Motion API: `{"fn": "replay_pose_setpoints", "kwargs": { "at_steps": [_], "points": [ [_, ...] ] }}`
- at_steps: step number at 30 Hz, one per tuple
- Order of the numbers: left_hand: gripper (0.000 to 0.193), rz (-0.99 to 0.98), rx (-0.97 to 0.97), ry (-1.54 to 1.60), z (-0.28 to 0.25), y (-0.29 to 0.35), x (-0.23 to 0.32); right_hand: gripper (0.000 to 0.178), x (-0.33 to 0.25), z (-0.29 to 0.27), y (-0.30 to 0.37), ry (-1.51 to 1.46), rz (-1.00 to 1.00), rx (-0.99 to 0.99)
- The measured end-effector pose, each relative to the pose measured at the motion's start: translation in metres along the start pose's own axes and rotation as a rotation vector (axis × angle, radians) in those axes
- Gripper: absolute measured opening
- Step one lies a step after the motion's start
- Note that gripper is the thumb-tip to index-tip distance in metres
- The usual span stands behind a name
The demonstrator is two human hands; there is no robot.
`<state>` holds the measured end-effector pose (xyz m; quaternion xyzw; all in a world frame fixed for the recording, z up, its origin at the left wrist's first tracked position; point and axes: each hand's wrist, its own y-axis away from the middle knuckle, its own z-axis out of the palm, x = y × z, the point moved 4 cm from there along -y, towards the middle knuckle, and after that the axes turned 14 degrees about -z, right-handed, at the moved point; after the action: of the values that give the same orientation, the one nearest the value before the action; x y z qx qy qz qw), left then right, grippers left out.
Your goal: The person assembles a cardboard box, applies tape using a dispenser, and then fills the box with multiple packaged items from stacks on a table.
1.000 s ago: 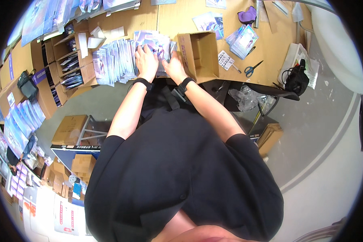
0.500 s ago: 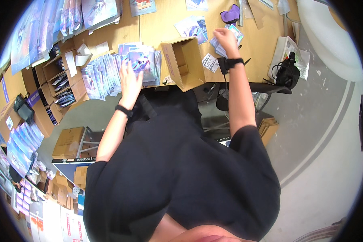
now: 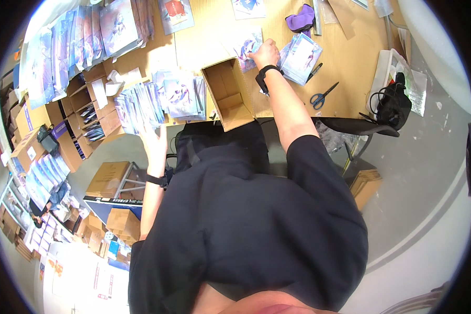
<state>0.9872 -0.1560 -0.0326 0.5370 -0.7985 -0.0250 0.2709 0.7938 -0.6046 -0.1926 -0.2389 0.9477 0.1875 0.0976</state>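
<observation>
At the near edge of a row of packed picture cards in clear sleeves [image 3: 138,107], my left hand [image 3: 154,144] has its fingers stretched out and thumb apart. Its fingertips meet the sleeves' lower edge and are partly blurred. A second group of sleeved cards [image 3: 180,97] lies just right of that row. Beyond the open cardboard box [image 3: 227,86], my right hand [image 3: 267,55] is closed with bent fingers on a sleeved picture card [image 3: 247,48]; part of the grip is hidden. Beside this hand lies a small stack of sleeved cards [image 3: 302,57].
Scissors [image 3: 323,96] and a black pen [image 3: 315,71] lie right of the stack, with a purple cloth item [image 3: 301,20] behind. Cardboard compartments [image 3: 81,112] stand at left; large picture sleeves [image 3: 78,39] fill the back left. A black cabled device [image 3: 392,102] sits by the right edge.
My left hand has moved down and left, off the right card group to the row's near edge. My right hand has shifted left from the small stack onto a card nearer the box.
</observation>
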Motion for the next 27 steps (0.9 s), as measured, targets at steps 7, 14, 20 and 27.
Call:
{"fn": "replay_pose_setpoints", "kwargs": {
  "at_steps": [7,14,20,27],
  "points": [
    [0.049,-0.030,-0.057,0.184,0.011,0.036,0.054,0.046,0.029,-0.007,-0.001,-0.407,-0.177,-0.001],
    [0.035,0.022,-0.158,0.533,-0.017,0.036,0.155,0.032,0.015,-0.136,0.056,-1.040,-0.309,-0.065],
    [0.056,0.067,-0.712,1.003,-0.003,0.055,0.288,0.025,-0.020,-0.265,0.164,-1.180,-0.660,0.102],
    [0.042,-0.172,-1.077,1.575,0.000,0.082,0.293,0.034,-0.015,-0.345,0.239,-0.526,-1.102,0.699]
  ]
}}
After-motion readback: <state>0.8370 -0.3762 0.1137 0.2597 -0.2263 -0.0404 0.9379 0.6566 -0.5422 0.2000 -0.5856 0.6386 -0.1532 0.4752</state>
